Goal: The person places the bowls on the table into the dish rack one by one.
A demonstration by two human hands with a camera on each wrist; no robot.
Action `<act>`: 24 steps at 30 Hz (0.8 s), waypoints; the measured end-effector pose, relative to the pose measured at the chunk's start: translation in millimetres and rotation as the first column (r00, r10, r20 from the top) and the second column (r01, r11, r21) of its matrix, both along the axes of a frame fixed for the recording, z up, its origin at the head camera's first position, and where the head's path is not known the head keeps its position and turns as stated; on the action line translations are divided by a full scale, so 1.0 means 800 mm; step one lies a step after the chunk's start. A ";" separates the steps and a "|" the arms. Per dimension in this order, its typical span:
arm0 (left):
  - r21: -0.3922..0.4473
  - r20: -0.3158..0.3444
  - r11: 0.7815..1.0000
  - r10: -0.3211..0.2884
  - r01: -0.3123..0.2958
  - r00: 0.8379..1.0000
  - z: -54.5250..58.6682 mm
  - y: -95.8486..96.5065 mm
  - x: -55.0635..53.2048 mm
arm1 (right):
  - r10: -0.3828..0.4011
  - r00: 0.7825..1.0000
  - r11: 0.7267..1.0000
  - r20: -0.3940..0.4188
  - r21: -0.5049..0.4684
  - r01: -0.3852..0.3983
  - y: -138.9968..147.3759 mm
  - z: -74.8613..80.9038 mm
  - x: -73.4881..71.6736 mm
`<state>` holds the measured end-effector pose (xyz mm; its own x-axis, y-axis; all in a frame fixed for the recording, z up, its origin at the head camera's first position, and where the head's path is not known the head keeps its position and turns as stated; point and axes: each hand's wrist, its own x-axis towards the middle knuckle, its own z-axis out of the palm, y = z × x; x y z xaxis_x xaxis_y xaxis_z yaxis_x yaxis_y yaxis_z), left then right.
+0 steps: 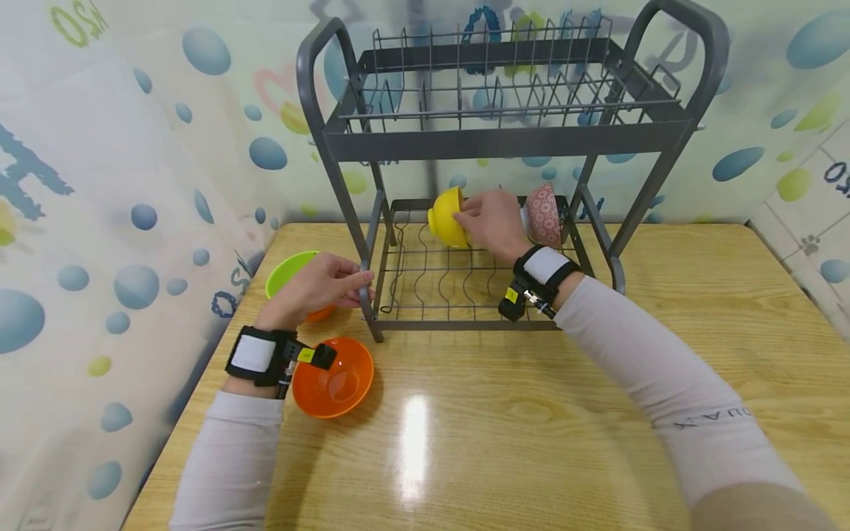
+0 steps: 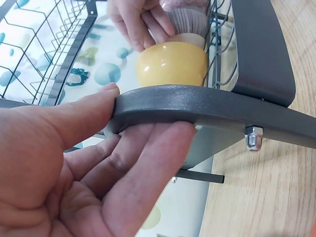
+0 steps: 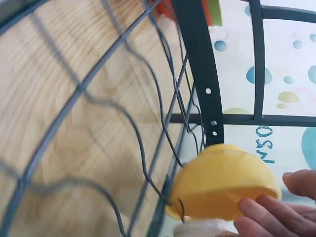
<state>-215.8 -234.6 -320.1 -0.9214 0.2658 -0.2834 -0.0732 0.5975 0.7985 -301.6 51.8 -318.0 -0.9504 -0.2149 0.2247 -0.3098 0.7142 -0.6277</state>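
My left hand (image 1: 317, 287) curls round the rack (image 1: 511, 143). My right hand (image 1: 496, 223), partly closed, pinches the yellow bowl (image 1: 446, 219) by its rim.

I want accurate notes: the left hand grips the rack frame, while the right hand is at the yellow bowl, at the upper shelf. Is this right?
The level is wrong: the yellow bowl is at the lower shelf, as the head view shows. The left hand does grip the rack frame, and the right hand is at that bowl.

yellow bowl (image 1: 446, 219), pink speckled bowl (image 1: 544, 215), orange bowl (image 1: 341, 383), green bowl (image 1: 285, 273), dark grey rack (image 1: 511, 143)
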 end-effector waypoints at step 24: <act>0.010 0.005 1.000 0.003 -0.003 1.000 -0.001 0.001 -0.001 | 0.404 0.914 0.874 -0.024 0.304 -0.378 0.100 -0.012 0.098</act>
